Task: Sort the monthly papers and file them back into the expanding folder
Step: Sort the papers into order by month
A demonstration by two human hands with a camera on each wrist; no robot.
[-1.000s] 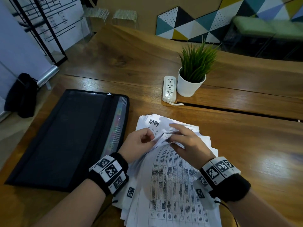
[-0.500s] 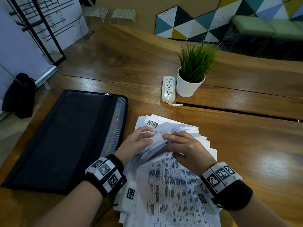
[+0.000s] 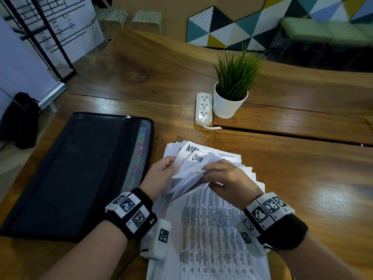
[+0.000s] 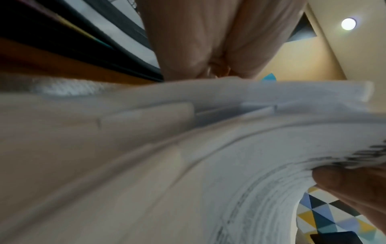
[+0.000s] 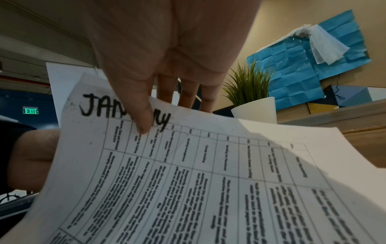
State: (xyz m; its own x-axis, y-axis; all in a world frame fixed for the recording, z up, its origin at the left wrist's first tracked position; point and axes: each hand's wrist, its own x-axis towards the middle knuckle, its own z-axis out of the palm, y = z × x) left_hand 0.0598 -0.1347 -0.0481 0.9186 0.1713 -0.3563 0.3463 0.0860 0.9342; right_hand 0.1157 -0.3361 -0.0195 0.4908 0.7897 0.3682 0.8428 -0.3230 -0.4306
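Leafing through the far corners of the papers point(image 3: 212, 229), the person has both hands at the top of the stack, where each sheet's month is handwritten, so the labels can be read without pulling sheets out. The left hand point(image 3: 159, 176) curls its fingers round the lifted corners from the left side and keeps them bent up. The right hand point(image 3: 226, 180) pinches the upper edge of one sheet, thumb on its printed face and fingers behind; the right wrist view shows that sheet point(image 5: 208, 181) headed "JANUARY", with the thumb across the middle of the word. In the head view, sheets marked "July" point(image 3: 196, 157) and one beginning "Ma" show behind the raised corners.

The rest of the stack lies flat on the table point(image 3: 302, 188) straight ahead of the person, its near end weighed down by nothing but itself. The folder point(image 3: 76, 172) lies flat just left of the papers, its coloured tabs turned toward the stack, handy for filing. Sorting seems to be at an early stage, since no sheet is set apart yet. A plant pot point(image 3: 228, 106) and a power strip point(image 3: 203, 108) stand beyond the papers, clear of the work.
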